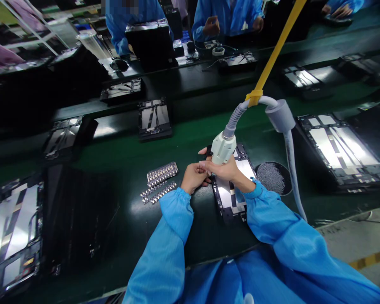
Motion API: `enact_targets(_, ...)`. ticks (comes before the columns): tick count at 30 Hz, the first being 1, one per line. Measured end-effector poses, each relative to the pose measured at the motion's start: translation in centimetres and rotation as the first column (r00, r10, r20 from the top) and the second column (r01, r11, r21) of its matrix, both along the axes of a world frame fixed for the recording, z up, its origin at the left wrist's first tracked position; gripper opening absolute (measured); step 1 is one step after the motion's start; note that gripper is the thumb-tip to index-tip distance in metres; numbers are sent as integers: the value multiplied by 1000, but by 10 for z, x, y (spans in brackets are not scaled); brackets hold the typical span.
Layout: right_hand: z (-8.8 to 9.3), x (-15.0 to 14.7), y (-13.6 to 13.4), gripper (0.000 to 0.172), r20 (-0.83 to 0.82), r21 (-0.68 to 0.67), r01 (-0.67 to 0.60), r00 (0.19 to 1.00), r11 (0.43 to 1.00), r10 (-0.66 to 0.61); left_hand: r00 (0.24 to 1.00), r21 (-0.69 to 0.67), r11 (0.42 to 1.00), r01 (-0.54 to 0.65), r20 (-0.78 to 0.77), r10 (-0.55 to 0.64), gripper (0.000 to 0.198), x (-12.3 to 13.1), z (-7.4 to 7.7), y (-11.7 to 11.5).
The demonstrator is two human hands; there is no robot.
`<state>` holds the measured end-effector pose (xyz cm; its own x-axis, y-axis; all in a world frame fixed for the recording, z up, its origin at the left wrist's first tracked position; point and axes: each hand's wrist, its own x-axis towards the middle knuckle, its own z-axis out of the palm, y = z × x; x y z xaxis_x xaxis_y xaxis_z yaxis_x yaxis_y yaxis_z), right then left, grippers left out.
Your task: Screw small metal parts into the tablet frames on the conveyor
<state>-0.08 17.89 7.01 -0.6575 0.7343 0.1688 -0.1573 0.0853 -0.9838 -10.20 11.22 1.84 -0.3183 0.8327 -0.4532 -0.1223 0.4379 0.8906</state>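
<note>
My right hand (226,171) is wrapped round a pale electric screwdriver (223,147) that hangs from a grey cable and a yellow strap. Close against it, my left hand (194,175) is closed with fingertips pinched together; what they hold, if anything, is too small to make out. Both hands are over the upper left edge of an opened tablet-like device (224,192), with silver panels and dark ribbon strips in a black frame. The screwdriver's tip is hidden by my hands. Left of them lie strips of small metallic parts (161,173).
A round black dish of small bits (274,178) is right of the device. More opened devices lie at the right (345,147), the left (12,228) and farther back (154,118). The grey cable (293,169) loops down at my right. Co-workers in blue sit opposite.
</note>
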Motion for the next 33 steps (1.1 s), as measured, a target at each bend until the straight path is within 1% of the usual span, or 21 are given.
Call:
enact_targets(5, -1, 1, -2, 38, 32, 10, 5, 999, 1000, -5, 1000, 12, 1000, 6, -29, -6, 9, 0, -5, 1)
enact_targets(8, -3, 1, -2, 33, 39, 42, 8, 999, 999, -10, 997, 19, 1000, 21, -73, -20, 5, 0, -7, 3)
enact_targets(10, -4, 1, -3, 27, 52, 67, -7, 999, 998, 3, 991, 29, 999, 30, -134, -26, 2, 2, -5, 0)
enact_targets(12, -5, 1, -5, 24, 60, 91, -36, 998, 995, 31, 972, 49, 999, 21, -235, -9, 6, 7, 0, -11)
enact_targets(15, -7, 1, -6, 21, 57, 111, -57, 997, 992, 51, 907, 88, 996, -22, -416, 56, 15, 23, 5, -42)
enact_targets(16, -8, 1, -6, 21, 56, 116, -52, 997, 992, 46, 861, 100, 995, -21, -504, 69, 20, 29, 5, -56)
enact_targets(17, -9, 2, -7, 20, 56, 121, -47, 998, 991, 41, 791, 98, 995, -7, -608, 66, 26, 36, 3, -71)
enact_targets(18, -10, 2, -7, 19, 56, 126, -46, 998, 991, 39, 697, 78, 997, 14, -715, 46, 35, 42, 0, -87)
enact_targets(19, -11, 2, -7, 19, 55, 127, -45, 998, 991, 38, 585, 39, 999, 37, -811, 10, 45, 47, -5, -103)
enact_targets(20, -11, 2, -7, 19, 54, 124, -47, 998, 991, 40, 471, -11, 998, 55, -881, -36, 55, 51, -10, -119)
enact_targets(21, -11, 2, -7, 20, 54, 119, -44, 998, 992, 38, 377, -63, 996, 64, -923, -82, 62, 53, -15, -136)
enact_targets(22, -11, 2, -7, 21, 54, 113, -38, 998, 993, 32, 321, -101, 992, 74, -940, -120, 66, 54, -19, -151)
enact_targets(24, -10, 3, -7, 24, 65, 100, -35, 997, 994, 29, 267, -125, 986, 108, -952, -150, 64, 47, -23, -178)
enact_targets(26, -10, 3, -6, 26, 77, 88, -44, 996, 995, 37, 267, -81, 992, 97, -958, -104, 51, 29, -21, -196)
enact_targets(28, -11, 2, -6, 24, 77, 84, -50, 996, 995, 43, 326, -27, 1000, 2, -945, -26, 35, 1, -13, -202)
enact_targets(30, -10, 2, -6, 24, 66, 83, -53, 997, 995, 47, 399, -21, 994, -108, -917, 24, 30, -33, -3, -197)
enact_targets(31, -8, 2, -7, 24, 61, 80, -58, 997, 995, 53, 425, -36, 990, -136, -905, 25, 29, -49, 1, -193)
enact_targets(33, -1, 7, -6, 26, 38, 83, -57, 998, 995, 54, 455, -75, 986, -146, -890, 0, 26, -77, 6, -181)
